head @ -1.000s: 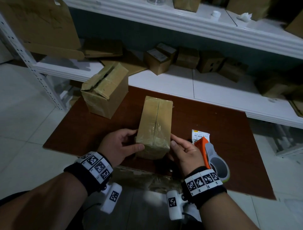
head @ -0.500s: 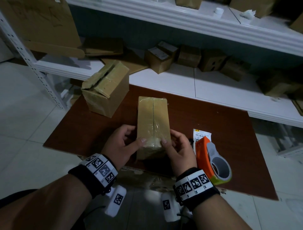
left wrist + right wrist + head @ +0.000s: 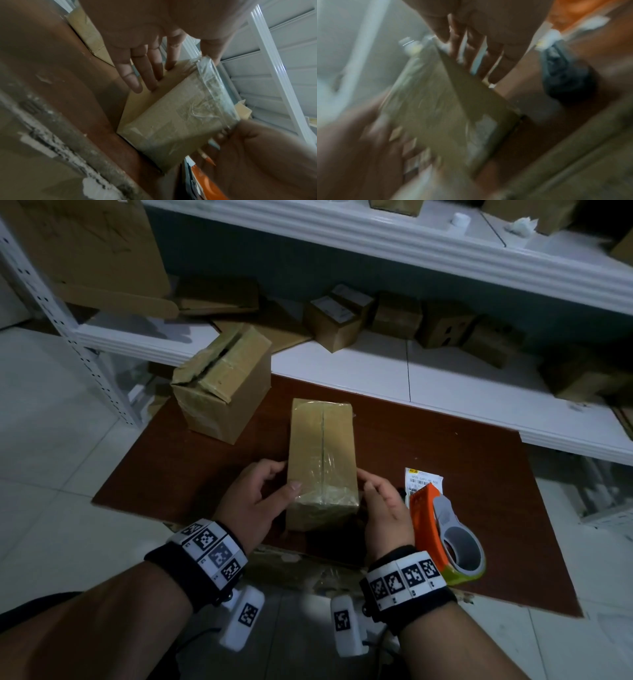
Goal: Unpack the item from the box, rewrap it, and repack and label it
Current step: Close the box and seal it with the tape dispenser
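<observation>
Steadying taped box (image 3: 322, 453) on table (image 3: 479, 453), long axis 12–6.
Left hand (image 3: 253, 501) grips near end from 9; right hand (image 3: 387, 508) rests straight fingers at 3. Label (image 3: 423, 478) beyond at 3, so right is nearer.

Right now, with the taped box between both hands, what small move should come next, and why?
Probably the right hand leaves the box and reaches for the white printed label beside it. The brown cardboard box already looks sealed with clear tape, and no label shows on it; the left hand can steady it.
</observation>
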A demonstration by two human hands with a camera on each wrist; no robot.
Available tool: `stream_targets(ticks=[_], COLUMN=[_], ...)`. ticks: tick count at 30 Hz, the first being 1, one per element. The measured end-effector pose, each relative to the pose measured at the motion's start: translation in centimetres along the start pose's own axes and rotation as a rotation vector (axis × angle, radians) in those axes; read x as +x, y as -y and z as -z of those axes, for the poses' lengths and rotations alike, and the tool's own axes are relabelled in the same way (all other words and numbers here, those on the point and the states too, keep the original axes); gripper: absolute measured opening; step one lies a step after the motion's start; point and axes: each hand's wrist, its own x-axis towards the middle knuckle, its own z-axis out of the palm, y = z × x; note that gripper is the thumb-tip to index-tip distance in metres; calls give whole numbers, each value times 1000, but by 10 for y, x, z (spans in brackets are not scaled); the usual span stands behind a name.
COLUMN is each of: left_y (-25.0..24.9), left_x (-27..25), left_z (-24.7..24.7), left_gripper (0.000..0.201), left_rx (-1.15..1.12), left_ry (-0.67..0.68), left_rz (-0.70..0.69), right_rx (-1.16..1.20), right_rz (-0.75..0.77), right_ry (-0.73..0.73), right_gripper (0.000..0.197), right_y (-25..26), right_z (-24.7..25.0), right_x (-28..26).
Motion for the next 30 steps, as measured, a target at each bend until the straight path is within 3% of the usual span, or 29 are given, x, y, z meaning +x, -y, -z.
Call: stream_targets(ticks=[3,5,7,12,18,24,30], left_y=[-1,-5,-11,-26,-26,-18,-15], left_x=[-3,-8,-11,-10,-8,-7,-6], left_z=[-1,-3,-7,-21,-30,-30,-32], left_gripper=[37,55,76,79,78,96,90], left_rx=[-9,-21,-85,-186,-206,-220,-231], left_ry=[-4,-9,-6,-22,37,66,79], left_rz=[-1,-10,14,124,111,53,51], right_rx=[113,106,56,43,96,-20,-39], right_rz=[-53,-4,32,24,18,91,99], right_ry=[-1,-15,-4,-11,71,145,181], right_gripper=[28,39,65,84,78,71,71], right_y=[8,7,5,-3,-6,-10,-14], right_z=[2,0,-7,-27,-33,-29,-28], right_x=[-1,-1,-2,-7,-2,-2,1])
